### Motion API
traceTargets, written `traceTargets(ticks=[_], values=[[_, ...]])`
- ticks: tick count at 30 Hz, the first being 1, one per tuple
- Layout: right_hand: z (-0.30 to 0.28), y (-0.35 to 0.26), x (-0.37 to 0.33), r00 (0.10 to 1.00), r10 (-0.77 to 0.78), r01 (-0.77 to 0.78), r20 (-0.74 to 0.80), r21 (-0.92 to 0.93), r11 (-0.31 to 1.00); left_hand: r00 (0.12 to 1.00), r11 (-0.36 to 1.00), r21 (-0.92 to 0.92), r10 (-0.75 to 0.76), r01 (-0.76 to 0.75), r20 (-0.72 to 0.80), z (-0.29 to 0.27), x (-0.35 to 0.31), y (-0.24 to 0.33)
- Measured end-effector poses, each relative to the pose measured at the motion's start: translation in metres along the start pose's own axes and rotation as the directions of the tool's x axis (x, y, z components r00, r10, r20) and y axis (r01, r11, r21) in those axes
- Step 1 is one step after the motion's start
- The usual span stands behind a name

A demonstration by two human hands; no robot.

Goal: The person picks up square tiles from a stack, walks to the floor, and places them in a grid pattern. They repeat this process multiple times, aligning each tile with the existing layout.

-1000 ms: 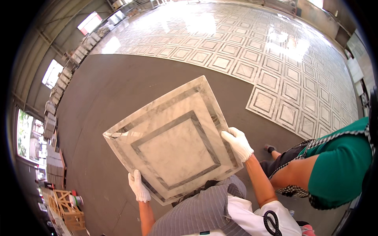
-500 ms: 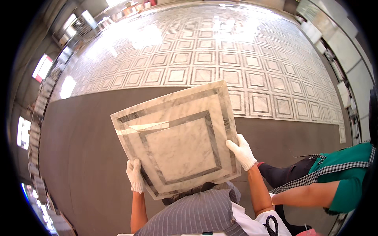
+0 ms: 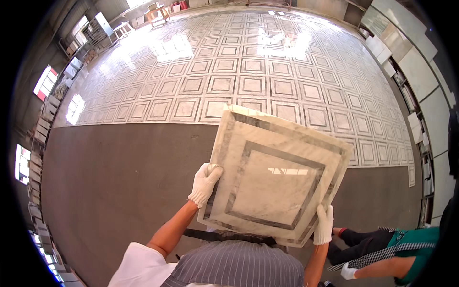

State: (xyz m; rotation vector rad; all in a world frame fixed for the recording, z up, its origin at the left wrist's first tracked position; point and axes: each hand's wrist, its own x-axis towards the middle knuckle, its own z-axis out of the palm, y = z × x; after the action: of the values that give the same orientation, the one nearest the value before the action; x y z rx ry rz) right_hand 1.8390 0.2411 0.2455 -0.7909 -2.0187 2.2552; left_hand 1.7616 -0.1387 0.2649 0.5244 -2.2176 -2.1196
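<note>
A large square marble tile (image 3: pixel 275 179), pale with two dark grey square bands, is held up in front of my body. My left hand (image 3: pixel 205 182), in a white knit glove, grips its left edge with the thumb over the face. At the lower right edge, my right hand (image 3: pixel 324 225), gloved the same way, closes on the tile with finger or thumb ends showing on the front. The tile is tilted, its top left corner highest, and it covers part of the laid floor behind. The fingers under the tile are hidden.
Matching patterned marble tiles (image 3: pixel 222 85) cover the far floor, shiny with window reflections. Bare brown-grey floor (image 3: pixel 124 172) lies nearer. At the lower right is a co-worker in a green top (image 3: pixel 416 239) and checked apron. Pale slabs (image 3: pixel 420 71) lean along the right wall; a wooden table (image 3: pixel 158 14) stands far off.
The tile has swung round to the right in both hands, its tilt now reversed. My left hand has risen and my right hand has dropped. The co-worker now appears lower.
</note>
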Motion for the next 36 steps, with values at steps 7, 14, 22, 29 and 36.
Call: traceTargets(ticks=[7, 14, 22, 29, 36], values=[[0.018, -0.018, 0.098, 0.996, 0.023, -0.014, -0.089, 0.106, 0.994, 0.995, 0.995, 0.093, -0.039, 0.03, 0.096, 0.063, 0.114, 0.032], [0.019, -0.057, 0.255, 0.987, 0.1, -0.091, -0.129, 0.074, 0.993, 0.994, 0.985, 0.144, -0.105, 0.098, 0.041, 0.162, 0.232, 0.055], [0.034, -0.069, 0.381, 0.975, 0.192, -0.208, -0.11, -0.165, 0.964, 0.945, 0.931, 0.164, -0.325, 0.326, -0.033, 0.206, 0.331, 0.007], [0.072, -0.003, 0.493, 0.949, 0.261, -0.311, -0.174, -0.418, 0.853, 0.845, 0.837, 0.114, -0.526, 0.535, -0.097, 0.206, 0.405, -0.088], [0.162, 0.1, 0.597, 0.947, 0.225, -0.32, -0.229, -0.624, 0.713, 0.784, 0.784, 0.064, -0.608, 0.618, -0.126, 0.165, 0.487, -0.297]])
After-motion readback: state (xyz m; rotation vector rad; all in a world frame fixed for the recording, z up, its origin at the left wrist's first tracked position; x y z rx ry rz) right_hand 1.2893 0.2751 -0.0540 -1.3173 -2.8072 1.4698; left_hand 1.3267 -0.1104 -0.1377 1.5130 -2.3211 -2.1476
